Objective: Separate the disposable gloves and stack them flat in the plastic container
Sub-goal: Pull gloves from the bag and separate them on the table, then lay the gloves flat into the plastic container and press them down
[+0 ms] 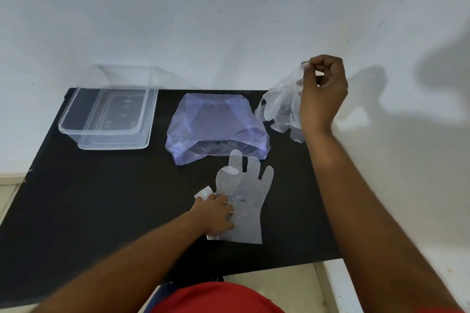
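- Left hand (216,215): fingers spread flat, pressing a flat glove (245,201) onto the black worktop (101,211).
- Right hand (321,91): fingers pinched on a raised glove (282,104), beside the purple bag (216,127).
- Plastic container (112,117): far left of worktop.

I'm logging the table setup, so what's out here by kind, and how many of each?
Loose disposable gloves: 2, one held up by the right hand, one flat under the left hand
Clear plastic container: 1
Bluish plastic bag: 1
Total: 4; the bag's contents are unclear.
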